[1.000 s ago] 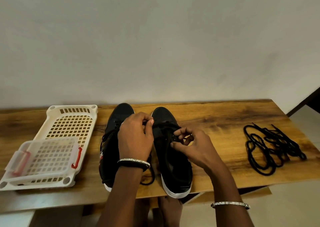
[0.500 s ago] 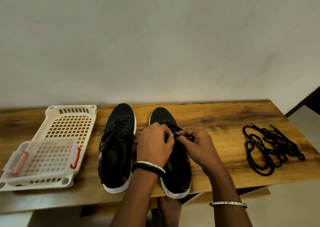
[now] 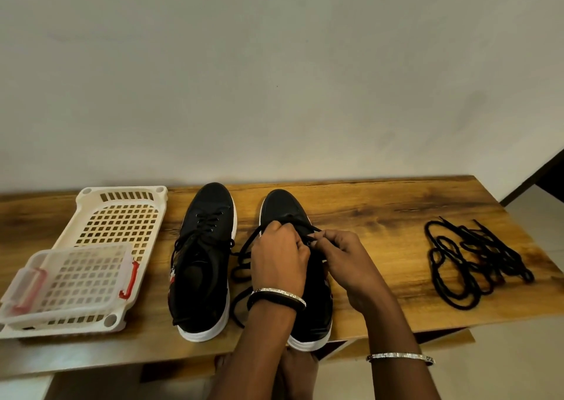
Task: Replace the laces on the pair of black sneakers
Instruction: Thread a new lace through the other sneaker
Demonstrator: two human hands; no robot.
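Atop the sneaker (image 3: 282, 206), left hand (image 3: 279, 260) and right hand (image 3: 351, 265) fingers curl, pinching its lace (image 3: 248, 245); second sneaker (image 3: 203, 265) left of fingers, spare laces (image 3: 470, 257) well right.

A white perforated tray (image 3: 122, 216) lies at the left end of the wooden table (image 3: 381, 213); a smaller clear basket (image 3: 80, 277) (red handles) sits on its near part.

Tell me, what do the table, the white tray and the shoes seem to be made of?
Table: wood or wood-look laminate, with grain and slight sheen. Tray: cream moulded plastic, with a grid of holes. Shoes: matte black uppers, leather or synthetic, I cannot tell; white soles look like rubber.
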